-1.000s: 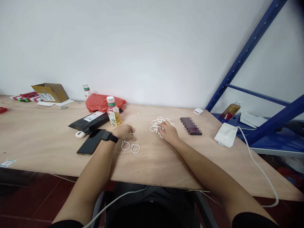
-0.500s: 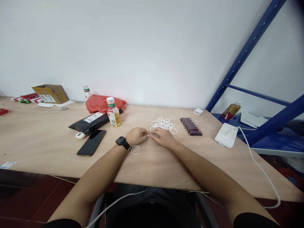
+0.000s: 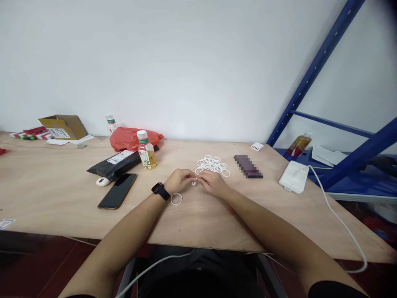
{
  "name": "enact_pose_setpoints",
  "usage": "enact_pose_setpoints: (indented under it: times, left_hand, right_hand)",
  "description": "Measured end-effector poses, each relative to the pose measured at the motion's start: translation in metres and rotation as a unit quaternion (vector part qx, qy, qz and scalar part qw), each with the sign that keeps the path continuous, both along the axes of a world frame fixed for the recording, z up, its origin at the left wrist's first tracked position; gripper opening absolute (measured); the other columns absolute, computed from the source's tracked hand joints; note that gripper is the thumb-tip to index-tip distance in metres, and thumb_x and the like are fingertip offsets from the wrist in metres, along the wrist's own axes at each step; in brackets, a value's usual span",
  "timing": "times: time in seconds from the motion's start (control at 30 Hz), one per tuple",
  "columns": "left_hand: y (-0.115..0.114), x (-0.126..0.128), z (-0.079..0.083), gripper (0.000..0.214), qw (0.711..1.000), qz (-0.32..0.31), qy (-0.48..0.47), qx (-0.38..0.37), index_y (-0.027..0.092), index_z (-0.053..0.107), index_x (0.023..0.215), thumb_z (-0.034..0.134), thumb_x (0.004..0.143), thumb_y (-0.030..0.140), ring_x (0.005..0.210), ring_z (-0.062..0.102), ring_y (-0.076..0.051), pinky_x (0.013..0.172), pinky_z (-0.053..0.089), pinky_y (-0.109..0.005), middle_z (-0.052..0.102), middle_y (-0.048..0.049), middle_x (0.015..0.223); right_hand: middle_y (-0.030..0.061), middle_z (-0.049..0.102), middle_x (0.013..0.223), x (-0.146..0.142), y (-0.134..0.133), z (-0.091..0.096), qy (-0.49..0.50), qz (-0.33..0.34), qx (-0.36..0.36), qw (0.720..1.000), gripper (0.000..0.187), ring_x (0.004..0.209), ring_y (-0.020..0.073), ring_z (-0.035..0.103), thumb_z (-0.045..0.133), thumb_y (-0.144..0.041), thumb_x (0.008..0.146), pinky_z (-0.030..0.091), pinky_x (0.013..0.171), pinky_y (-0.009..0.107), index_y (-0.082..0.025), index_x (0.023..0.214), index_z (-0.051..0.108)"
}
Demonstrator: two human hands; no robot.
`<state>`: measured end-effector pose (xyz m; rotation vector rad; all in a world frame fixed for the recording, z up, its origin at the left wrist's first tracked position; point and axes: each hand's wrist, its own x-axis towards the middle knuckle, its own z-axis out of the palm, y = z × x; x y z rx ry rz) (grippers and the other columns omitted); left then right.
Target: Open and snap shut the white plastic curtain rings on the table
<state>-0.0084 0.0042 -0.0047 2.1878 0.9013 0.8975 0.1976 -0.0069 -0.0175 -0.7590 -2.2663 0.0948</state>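
Observation:
My left hand [image 3: 177,181] and my right hand [image 3: 212,182] meet at the middle of the wooden table [image 3: 62,194], both pinched on a small white plastic ring [image 3: 194,181] held between their fingertips. A black watch [image 3: 160,191] sits on my left wrist. One loose white ring [image 3: 176,199] lies flat on the table just below my left hand. A pile of several white rings [image 3: 212,164] lies just beyond my right hand.
A black phone [image 3: 118,196], a white mouse [image 3: 101,181], a black parcel bag [image 3: 116,162], a tea bottle [image 3: 146,150] and a red bag [image 3: 133,138] lie to the left. A dark case [image 3: 248,166], a white charger [image 3: 294,177] with its cable and blue shelving [image 3: 359,157] stand right.
My left hand left the two rings by the phone and carried one to the centre. My right hand came back from the pile, and both now pinch the ring together.

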Motion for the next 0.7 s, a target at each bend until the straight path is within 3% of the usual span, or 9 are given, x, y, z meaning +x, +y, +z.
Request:
enact_pose_setpoints:
  times: [0.13, 0.27, 0.37, 0.47, 0.6, 0.7]
  left_hand:
    - [0.001, -0.002, 0.007, 0.031, 0.998, 0.015, 0.036, 0.039, 0.015, 0.069, 0.09, 0.057, 0.088, 0.044, 0.072, 0.06, -0.013, 0.069, 0.046, -0.024, 0.07, -0.0047, 0.084]
    - [0.007, -0.024, 0.025, 0.048, 0.981, 0.08, 0.159, 0.073, 0.016, 0.066, 0.109, 0.061, 0.08, 0.055, 0.076, 0.061, -0.017, 0.072, 0.046, -0.028, 0.07, -0.0078, 0.094]
    - [0.01, -0.052, 0.037, 0.051, 0.953, 0.14, 0.268, 0.012, 0.016, 0.067, 0.104, 0.06, 0.076, 0.059, 0.078, 0.063, -0.02, 0.069, 0.044, -0.027, 0.071, -0.0081, 0.091]
    - [0.009, -0.074, 0.042, 0.055, 0.92, 0.167, 0.35, -0.058, 0.017, 0.068, 0.095, 0.068, 0.063, 0.062, 0.076, 0.064, -0.021, 0.062, 0.042, -0.026, 0.071, -0.0079, 0.09]
    - [0.008, -0.086, 0.04, 0.056, 0.902, 0.122, 0.389, -0.145, 0.02, 0.068, 0.091, 0.079, 0.046, 0.05, 0.068, 0.063, -0.019, 0.055, 0.038, -0.023, 0.07, -0.0027, 0.084]
    - [0.011, -0.083, 0.035, 0.05, 0.901, 0.116, 0.393, -0.145, 0.019, 0.067, 0.088, 0.08, 0.047, 0.044, 0.068, 0.062, -0.019, 0.053, 0.037, -0.024, 0.07, -0.003, 0.083]
  right_hand:
    - [0.0052, 0.069, 0.088, -0.001, 0.0, 0.001, 0.025, -0.028, 0.005, 0.999, 0.02, 0.083, 0.017, 0.063, 0.047, -0.025, 0.095, 0.049, 0.075, 0.03, -0.022, 0.096, 0.067]
    - [0.0057, 0.071, 0.093, 0.012, 0.011, 0.003, 0.067, -0.119, 0.042, 0.99, 0.02, 0.089, 0.0192, 0.065, 0.049, -0.026, 0.094, 0.05, 0.081, 0.032, -0.023, 0.096, 0.068]
    - [0.0068, 0.071, 0.098, 0.032, 0.025, 0.0, 0.068, -0.208, 0.041, 0.975, 0.022, 0.093, 0.0216, 0.065, 0.049, -0.028, 0.093, 0.051, 0.081, 0.034, -0.023, 0.1, 0.069]
    - [0.0058, 0.072, 0.096, 0.047, 0.035, -0.004, 0.082, -0.278, 0.013, 0.957, 0.025, 0.08, 0.02, 0.066, 0.05, -0.028, 0.091, 0.052, 0.075, 0.033, -0.022, 0.108, 0.067]
    - [0.0042, 0.072, 0.093, 0.042, 0.031, -0.005, 0.081, -0.249, 0.021, 0.965, 0.024, 0.072, 0.0169, 0.065, 0.051, -0.026, 0.09, 0.051, 0.073, 0.03, -0.022, 0.107, 0.067]
    - [0.0043, 0.073, 0.091, 0.025, 0.02, -0.004, 0.046, -0.165, 0.039, 0.985, 0.021, 0.079, 0.0171, 0.066, 0.05, -0.024, 0.091, 0.051, 0.076, 0.029, -0.022, 0.103, 0.068]
